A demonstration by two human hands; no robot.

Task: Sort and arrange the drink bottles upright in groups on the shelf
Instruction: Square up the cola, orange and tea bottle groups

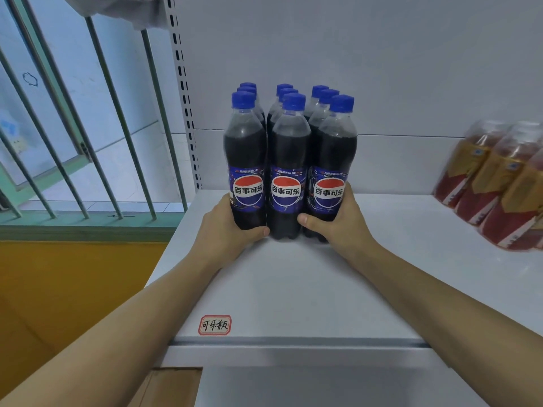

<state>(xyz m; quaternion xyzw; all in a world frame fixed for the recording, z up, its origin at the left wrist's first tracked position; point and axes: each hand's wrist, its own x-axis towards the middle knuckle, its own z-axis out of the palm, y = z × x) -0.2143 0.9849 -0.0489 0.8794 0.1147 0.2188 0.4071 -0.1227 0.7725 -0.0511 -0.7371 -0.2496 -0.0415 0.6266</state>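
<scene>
Several dark cola bottles (pixel 289 171) with blue caps and blue labels stand upright in three close rows on the white shelf (pixel 293 289). My left hand (pixel 227 227) grips the lower part of the front left bottle, thumb across its front. My right hand (pixel 338 218) grips the front right bottle the same way, thumb toward the middle bottle. Both forearms reach in from the bottom corners. The rear bottles are mostly hidden behind the front ones.
A group of red and gold tea bottles (pixel 496 186) stands at the shelf's right end. A red-bordered paper label (pixel 214 325) is stuck near the front edge. A slotted upright post (pixel 183 92) and window bars (pixel 117 113) lie to the left.
</scene>
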